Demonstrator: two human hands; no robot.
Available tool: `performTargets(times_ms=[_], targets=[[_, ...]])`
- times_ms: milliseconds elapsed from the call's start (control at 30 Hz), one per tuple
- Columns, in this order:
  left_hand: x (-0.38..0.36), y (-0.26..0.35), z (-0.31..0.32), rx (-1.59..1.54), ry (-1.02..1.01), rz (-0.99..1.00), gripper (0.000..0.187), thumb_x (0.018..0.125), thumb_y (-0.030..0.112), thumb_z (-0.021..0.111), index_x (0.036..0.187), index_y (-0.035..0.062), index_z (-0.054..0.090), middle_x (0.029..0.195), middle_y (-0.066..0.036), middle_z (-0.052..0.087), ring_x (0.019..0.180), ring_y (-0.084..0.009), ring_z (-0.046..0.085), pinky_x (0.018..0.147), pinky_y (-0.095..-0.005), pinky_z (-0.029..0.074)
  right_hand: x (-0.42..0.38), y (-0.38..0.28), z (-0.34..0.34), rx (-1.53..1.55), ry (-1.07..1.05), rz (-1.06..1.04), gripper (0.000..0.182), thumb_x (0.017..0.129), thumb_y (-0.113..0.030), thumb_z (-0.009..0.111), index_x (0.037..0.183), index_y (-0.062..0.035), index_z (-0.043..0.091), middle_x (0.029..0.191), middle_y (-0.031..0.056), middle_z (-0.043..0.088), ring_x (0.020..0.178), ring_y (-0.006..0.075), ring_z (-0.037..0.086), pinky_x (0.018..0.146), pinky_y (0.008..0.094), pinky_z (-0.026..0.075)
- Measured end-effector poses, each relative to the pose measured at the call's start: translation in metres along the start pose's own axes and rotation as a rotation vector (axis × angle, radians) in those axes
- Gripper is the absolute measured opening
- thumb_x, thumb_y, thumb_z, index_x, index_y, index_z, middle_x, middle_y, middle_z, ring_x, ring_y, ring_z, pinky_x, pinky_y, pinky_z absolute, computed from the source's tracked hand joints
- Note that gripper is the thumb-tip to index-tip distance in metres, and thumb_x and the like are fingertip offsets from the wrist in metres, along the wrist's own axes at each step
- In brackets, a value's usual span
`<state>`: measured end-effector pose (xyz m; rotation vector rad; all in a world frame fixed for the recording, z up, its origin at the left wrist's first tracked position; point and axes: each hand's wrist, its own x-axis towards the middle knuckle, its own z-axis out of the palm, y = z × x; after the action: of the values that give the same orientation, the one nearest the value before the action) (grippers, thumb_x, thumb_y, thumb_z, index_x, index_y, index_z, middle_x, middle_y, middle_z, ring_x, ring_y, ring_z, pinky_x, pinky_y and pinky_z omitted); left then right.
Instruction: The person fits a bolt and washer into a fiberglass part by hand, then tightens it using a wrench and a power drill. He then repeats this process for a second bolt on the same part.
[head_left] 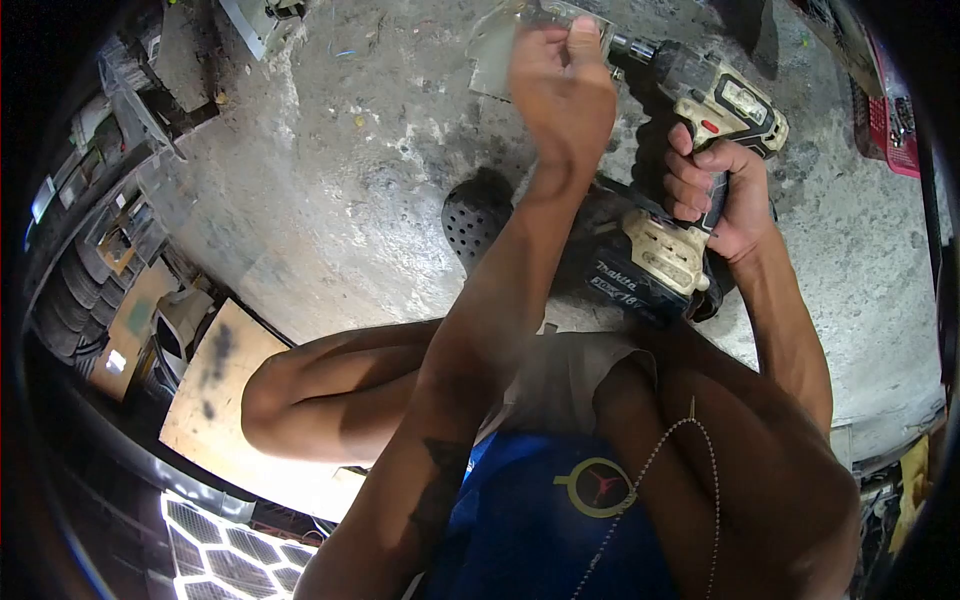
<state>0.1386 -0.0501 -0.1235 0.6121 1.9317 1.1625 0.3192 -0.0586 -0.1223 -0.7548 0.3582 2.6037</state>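
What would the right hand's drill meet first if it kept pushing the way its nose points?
The right hand aims the cordless drill leftward; its bit appears to meet the small metal piece held by the left hand, though depth is unclear.

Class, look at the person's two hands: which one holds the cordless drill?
The right hand grips the drill by its handle; the left hand instead steadies a flat metal piece at the bit.
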Motion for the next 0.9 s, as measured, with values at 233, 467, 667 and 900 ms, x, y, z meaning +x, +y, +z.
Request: performTargets(times_ms=[233,467,667,900], targets=[[0.003,-0.004,0.007,-0.008,0.155,0.213,0.023,0.093,0.015,0.063,0.084,-0.0035,0.053,0.067,-0.006,0.055,0.061,-0.0106,0.051,0.055,-0.0273,0.042,-0.007,-0.011,-0.003,-0.049,0.007,0.031,0.016,0.078,-0.012,0.054,0.093,-0.0067,0.053,0.06,-0.002,0.042,0.047,0.0105,0.04,0.045,0.026,0.037],[0.01,-0.005,0.002,-0.13,0.16,0.217,0.022,0.095,0.015,0.06,0.084,-0.0019,0.052,0.072,-0.007,0.061,0.062,-0.0109,0.053,0.057,-0.0271,0.043,-0.034,-0.025,-0.003,-0.071,0.074,0.02,0.029,0.077,-0.012,0.054,0.104,-0.0018,0.056,0.06,-0.0005,0.042,0.046,0.011,0.04,0.044,0.0259,0.037],[0.016,0.009,-0.013,-0.334,0.093,0.027,0.02,0.101,0.018,0.051,0.099,0.0,0.042,0.093,-0.017,0.067,0.077,-0.0172,0.064,0.072,-0.0265,0.054,-0.064,-0.04,0.011,-0.29,0.181,-0.008,0.048,0.076,-0.012,0.053,0.12,0.0064,0.053,0.057,0.0008,0.041,0.041,0.0118,0.039,0.039,0.0265,0.036],[0.03,0.029,-0.036,-0.269,0.06,0.029,0.015,0.098,0.014,0.05,0.099,0.0006,0.044,0.084,-0.013,0.062,0.071,-0.0187,0.063,0.07,-0.0313,0.052,-0.101,-0.077,0.009,-0.462,0.413,0.019,0.051,0.073,-0.011,0.055,0.12,0.0062,0.055,0.054,0.0016,0.042,0.038,0.0127,0.04,0.039,0.0258,0.035]])
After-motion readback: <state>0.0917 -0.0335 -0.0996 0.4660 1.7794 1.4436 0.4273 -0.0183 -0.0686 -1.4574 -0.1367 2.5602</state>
